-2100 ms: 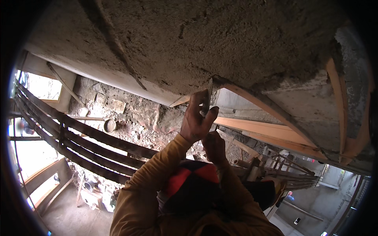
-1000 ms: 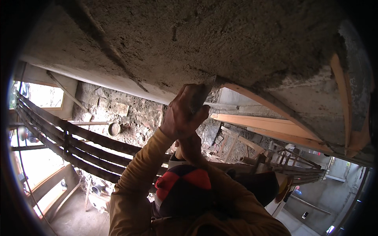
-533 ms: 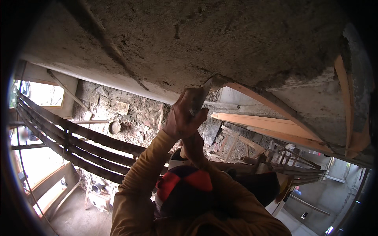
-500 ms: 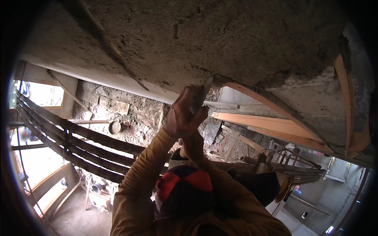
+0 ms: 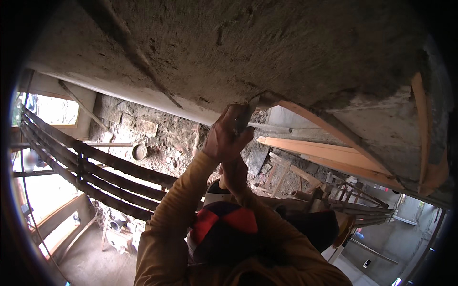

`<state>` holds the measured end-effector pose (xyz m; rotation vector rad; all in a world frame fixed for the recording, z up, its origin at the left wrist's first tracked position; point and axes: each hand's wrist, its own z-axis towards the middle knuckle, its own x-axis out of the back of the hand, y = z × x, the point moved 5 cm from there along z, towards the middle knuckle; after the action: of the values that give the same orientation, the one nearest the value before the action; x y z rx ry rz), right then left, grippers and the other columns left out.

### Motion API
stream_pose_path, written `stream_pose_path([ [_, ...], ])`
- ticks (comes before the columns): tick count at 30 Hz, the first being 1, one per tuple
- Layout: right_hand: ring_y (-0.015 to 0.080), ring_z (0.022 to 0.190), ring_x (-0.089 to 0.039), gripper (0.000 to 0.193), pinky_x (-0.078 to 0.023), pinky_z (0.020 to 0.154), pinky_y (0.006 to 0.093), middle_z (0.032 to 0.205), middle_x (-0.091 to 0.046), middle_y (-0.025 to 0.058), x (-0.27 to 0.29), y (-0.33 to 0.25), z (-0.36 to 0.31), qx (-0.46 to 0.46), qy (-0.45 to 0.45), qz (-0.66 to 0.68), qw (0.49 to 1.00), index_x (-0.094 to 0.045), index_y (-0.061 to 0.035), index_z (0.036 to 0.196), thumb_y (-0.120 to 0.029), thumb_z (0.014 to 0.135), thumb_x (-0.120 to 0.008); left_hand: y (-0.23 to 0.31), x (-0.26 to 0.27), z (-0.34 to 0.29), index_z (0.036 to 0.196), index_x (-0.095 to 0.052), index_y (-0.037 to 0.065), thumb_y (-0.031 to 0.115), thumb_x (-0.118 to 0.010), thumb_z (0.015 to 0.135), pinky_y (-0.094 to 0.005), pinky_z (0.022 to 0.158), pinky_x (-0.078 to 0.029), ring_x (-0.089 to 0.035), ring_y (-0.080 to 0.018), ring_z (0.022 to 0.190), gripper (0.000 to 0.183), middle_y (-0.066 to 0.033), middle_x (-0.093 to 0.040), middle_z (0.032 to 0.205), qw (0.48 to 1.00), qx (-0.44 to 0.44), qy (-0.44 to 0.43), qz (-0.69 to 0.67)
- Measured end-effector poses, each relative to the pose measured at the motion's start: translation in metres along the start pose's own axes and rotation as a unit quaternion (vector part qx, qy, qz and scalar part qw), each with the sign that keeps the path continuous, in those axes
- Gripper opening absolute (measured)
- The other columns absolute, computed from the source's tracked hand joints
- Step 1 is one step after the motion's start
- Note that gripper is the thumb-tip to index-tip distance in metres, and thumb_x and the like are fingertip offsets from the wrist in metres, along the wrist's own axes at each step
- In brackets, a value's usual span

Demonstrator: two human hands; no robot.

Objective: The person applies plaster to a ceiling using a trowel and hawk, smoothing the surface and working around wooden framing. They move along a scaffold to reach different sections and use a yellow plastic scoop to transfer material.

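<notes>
- Left hand (image 5: 223,138) is up near the plaster (image 5: 286,52), fingers bent and thumb sticking out to the right. It's got a grey metal blade (image 5: 245,119) between fingers and thumb, so that grip looks closed up on it.
- Blade sits at the lower edge of the plaster, tip pointing up, right by the top end of a sloping board (image 5: 312,119). Looks like the tip touches there, tough to be sure in this light.
- Right hand (image 5: 234,175) is just below the left one, curled and partly hidden behind it. Can't tell what it's holding, if anything, or how tight.
- Both sleeves (image 5: 171,209) are tan, with something red and black (image 5: 226,224) between them.
- Right of the hands there are pale planks (image 5: 319,151) under the sloping board.
- Off to the left, long dark bars (image 5: 119,164) run below a round pan (image 5: 140,152), with rubble (image 5: 174,143) behind.
</notes>
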<state>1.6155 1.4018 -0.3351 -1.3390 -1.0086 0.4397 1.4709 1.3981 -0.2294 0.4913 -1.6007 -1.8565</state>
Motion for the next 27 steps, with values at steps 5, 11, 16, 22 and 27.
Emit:
stream_pose_path([
  [5, 0.0209, 0.052, -0.054, 0.019, -0.044, 0.051, 0.0356, 0.062, -0.049, 0.0084, -0.007, 0.035, -0.027, -0.082, -0.092, -0.141, 0.982, -0.052, -0.0073, 0.090, -0.023, 0.095, -0.042, -0.090, -0.026, -0.042, 0.117, -0.047, 0.000, 0.016, -0.063, 0.078, -0.0360, 0.075, -0.048, -0.059, -0.0281, 0.091, 0.045, -0.0183, -0.055, 0.106, 0.991, 0.127, 0.006, -0.035],
  [11, 0.0228, 0.060, -0.060, 0.027, -0.047, 0.057, 0.0362, 0.068, -0.059, 0.0119, 0.019, 0.032, -0.010, -0.200, -0.016, -0.007, 0.980, -0.056, -0.0026, 0.088, -0.030, 0.088, -0.056, -0.051, -0.021, -0.023, 0.117, -0.047, -0.001, 0.015, -0.060, 0.080, -0.0339, 0.076, -0.048, -0.057, -0.0259, 0.089, 0.042, -0.0154, -0.053, 0.100, 0.998, 0.026, 0.041, -0.031],
  [16, 0.0167, 0.053, -0.056, 0.029, -0.045, 0.050, 0.0328, 0.062, -0.058, 0.0089, 0.015, 0.074, -0.006, -0.180, -0.027, -0.024, 0.983, -0.056, -0.0019, 0.083, -0.030, 0.087, -0.058, -0.109, -0.036, -0.030, 0.118, -0.047, 0.001, 0.017, -0.060, 0.081, -0.0347, 0.073, -0.048, -0.057, -0.0253, 0.087, 0.042, -0.0160, -0.056, 0.101, 0.991, 0.095, 0.063, -0.077],
  [22, 0.0121, 0.045, -0.053, 0.031, -0.041, 0.044, 0.0292, 0.052, -0.052, 0.0035, 0.020, 0.069, -0.015, -0.216, -0.029, 0.011, 0.976, -0.054, -0.0033, 0.077, -0.032, 0.088, -0.057, -0.096, -0.044, -0.035, 0.116, -0.048, 0.001, 0.017, -0.061, 0.080, -0.0381, 0.076, -0.047, -0.056, -0.0296, 0.088, 0.042, -0.0164, -0.055, 0.100, 0.988, 0.116, 0.064, -0.080],
  [27, 0.0138, 0.046, -0.056, 0.031, -0.044, 0.045, 0.0307, 0.051, -0.051, 0.0042, 0.003, 0.091, -0.036, -0.285, -0.130, -0.015, 0.950, -0.054, -0.0035, 0.073, -0.030, 0.089, -0.055, -0.188, -0.055, -0.066, 0.097, -0.052, 0.000, 0.016, -0.061, 0.079, -0.0398, 0.077, -0.044, -0.052, -0.0342, 0.086, 0.025, -0.0172, -0.053, 0.088, 0.991, 0.093, 0.056, 0.073],
])
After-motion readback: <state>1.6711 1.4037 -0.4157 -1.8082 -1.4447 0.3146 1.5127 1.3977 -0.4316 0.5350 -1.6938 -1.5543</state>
